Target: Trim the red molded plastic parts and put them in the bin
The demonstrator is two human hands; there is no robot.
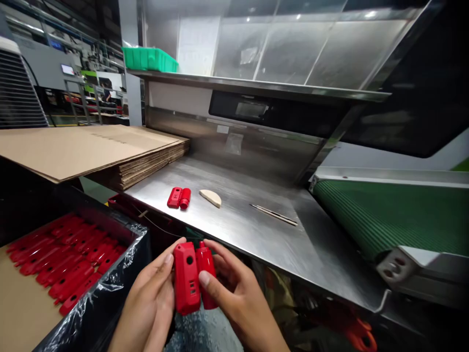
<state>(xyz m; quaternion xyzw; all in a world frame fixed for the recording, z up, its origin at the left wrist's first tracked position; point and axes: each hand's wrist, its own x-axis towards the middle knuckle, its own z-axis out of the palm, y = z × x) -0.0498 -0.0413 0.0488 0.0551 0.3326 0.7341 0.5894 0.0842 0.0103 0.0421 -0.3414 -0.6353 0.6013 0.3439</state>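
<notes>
Both hands are in front of my lap, just below the front edge of the steel table. My left hand has its fingers and thumb around the left side of a red plastic part with a round dark hole and small square openings. My right hand grips the rounded right section of the red part, thumb on its front. A similar red part lies on the table, beside a pale half-round piece. Farther right lie thin pointed tools.
At the lower left, a plastic-lined box holds rows of red parts on cardboard. Stacked cardboard sheets sit behind it. A green conveyor belt runs at right. A green bin stands on the shelf.
</notes>
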